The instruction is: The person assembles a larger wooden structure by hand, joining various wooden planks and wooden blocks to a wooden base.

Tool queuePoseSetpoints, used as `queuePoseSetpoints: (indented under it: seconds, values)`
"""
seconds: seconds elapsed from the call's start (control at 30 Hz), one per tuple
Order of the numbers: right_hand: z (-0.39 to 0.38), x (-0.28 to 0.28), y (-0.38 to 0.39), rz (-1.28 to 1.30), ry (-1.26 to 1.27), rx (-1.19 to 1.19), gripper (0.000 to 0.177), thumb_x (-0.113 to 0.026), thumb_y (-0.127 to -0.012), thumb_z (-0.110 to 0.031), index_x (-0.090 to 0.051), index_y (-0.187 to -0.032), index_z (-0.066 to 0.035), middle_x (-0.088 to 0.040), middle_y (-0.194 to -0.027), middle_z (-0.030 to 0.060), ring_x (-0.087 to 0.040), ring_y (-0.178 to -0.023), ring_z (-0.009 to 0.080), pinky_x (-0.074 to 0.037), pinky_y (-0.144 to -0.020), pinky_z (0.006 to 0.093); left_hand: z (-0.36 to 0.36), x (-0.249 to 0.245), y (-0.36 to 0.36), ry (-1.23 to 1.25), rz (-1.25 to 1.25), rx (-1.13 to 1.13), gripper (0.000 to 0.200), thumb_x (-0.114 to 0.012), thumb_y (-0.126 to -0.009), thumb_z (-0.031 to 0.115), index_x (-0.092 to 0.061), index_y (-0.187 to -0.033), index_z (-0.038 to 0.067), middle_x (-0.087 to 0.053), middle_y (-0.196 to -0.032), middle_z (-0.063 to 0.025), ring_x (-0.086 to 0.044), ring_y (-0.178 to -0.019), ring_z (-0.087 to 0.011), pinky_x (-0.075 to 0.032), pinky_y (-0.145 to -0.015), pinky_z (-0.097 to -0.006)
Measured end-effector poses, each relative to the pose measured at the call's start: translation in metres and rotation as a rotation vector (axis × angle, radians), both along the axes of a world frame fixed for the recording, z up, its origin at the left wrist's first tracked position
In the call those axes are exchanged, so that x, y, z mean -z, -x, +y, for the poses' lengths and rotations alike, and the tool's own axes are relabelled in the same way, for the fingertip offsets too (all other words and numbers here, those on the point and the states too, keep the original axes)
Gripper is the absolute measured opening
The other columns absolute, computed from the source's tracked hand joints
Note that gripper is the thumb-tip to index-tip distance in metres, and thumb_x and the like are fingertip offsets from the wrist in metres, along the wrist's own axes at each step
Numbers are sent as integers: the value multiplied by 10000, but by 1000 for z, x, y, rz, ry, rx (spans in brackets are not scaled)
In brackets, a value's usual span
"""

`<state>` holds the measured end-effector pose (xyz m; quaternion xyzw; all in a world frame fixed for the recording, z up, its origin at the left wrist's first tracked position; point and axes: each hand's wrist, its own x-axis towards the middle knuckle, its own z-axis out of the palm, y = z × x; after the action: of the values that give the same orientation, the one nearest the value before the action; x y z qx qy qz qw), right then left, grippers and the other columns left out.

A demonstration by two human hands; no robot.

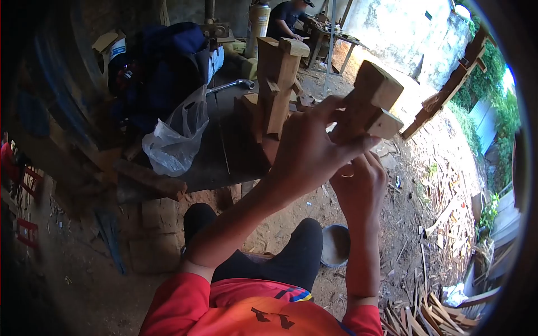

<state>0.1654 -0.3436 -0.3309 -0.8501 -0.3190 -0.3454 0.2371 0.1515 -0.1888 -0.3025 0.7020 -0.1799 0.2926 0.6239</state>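
Observation:
My left hand point(308, 143) is closed around a notched wooden block point(374, 87), raised in front of me with its thicker end pointing up and to the right. Just below, my right hand point(363, 182) has its fingers curled in near the block's lower end; whatever they hold is hidden. Behind my left hand, similar wooden pieces point(274, 84) stand upright on a dark tabletop point(216, 148). A clear plastic bag point(176, 140) lies on that top, with a metal wrench point(231, 86) beyond it.
A wooden strip point(151, 180) lies along the table's near edge. By my knee sits a round basin point(335, 246). Wood scraps point(431, 311) litter the ground at right. A person point(288, 21) sits at a far workbench point(336, 36). Dark blue bags point(168, 53) are at left.

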Motion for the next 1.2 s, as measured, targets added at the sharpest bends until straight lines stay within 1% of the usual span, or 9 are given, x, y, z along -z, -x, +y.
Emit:
queuePoseSetpoints:
  seconds: [0.33,0.47,0.57,0.67,0.8,0.9,1.0,1.17,1.2]
  values:
    - [14,0,12,76,-66,-13,372,-861,-708,-114,-697,-1038,-61,-741,-916,76,-728,-950,324,-569,-817,436,4,5,0,29,10,49,474,-850,-884,92,-616,-1258,-79,-770,-1092,-150,-744,-1008,-168,-603,-868,-283]
    - [10,5,13,246,-31,4,635,-871,-732,-142,-621,-1312,-77,-737,-1033,127,-717,-1014,350,-564,-855,448,10,5,2,114,71,121,443,-854,-886,124,-647,-1234,-56,-771,-1088,-141,-744,-975,-158,-602,-861,-282]
    - [-6,-2,20,305,-9,-48,886,-887,-763,-180,-469,-1541,-109,-704,-1235,188,-690,-1158,359,-558,-952,463,16,-3,11,207,131,182,415,-847,-900,167,-677,-1218,-38,-769,-1106,-114,-729,-1000,-138,-599,-874,-284]
    - [-40,-7,19,364,-228,-300,999,-891,-795,-221,-355,-1631,-114,-640,-1394,207,-631,-1291,344,-516,-1068,480,17,2,15,231,105,197,419,-840,-907,168,-678,-1235,-37,-765,-1119,-98,-715,-1026,-125,-594,-882,-283]
    - [-42,-21,23,557,-785,-457,701,-735,-972,-258,-435,-1567,-42,-617,-1427,212,-608,-1316,321,-474,-1111,469,9,1,20,210,105,203,453,-859,-897,215,-680,-1212,-57,-776,-1062,-126,-737,-929,-122,-608,-797,-262]
    - [-31,-16,25,375,-656,-413,633,-692,-1013,-291,-456,-1546,-43,-641,-1385,213,-625,-1291,312,-500,-1075,451,4,3,24,124,147,164,412,-814,-935,159,-671,-1262,-46,-770,-1109,-107,-723,-988,-120,-592,-850,-274]
    - [-21,-21,33,400,-616,-273,613,-715,-999,-326,-510,-1495,-31,-686,-1313,203,-672,-1224,310,-515,-1055,454,-7,8,27,150,124,151,396,-824,-915,185,-686,-1208,-44,-773,-1056,-95,-732,-906,-111,-627,-732,-274]
    - [-14,-23,42,403,-581,-128,375,-764,-959,-359,-748,-1082,-5,-770,-977,131,-748,-949,233,-535,-831,342,-16,25,21,-30,29,-64,429,-833,-899,238,-695,-1220,-12,-778,-947,-128,-769,-852,-157,-595,-641,-322]
    - [-11,-22,42,385,-607,-133,373,-762,-960,-359,-747,-1083,-7,-770,-963,128,-750,-933,233,-535,-826,341,-16,30,19,-96,-8,-118,440,-837,-895,254,-695,-1222,-5,-775,-922,-138,-777,-840,-171,-589,-629,-335]
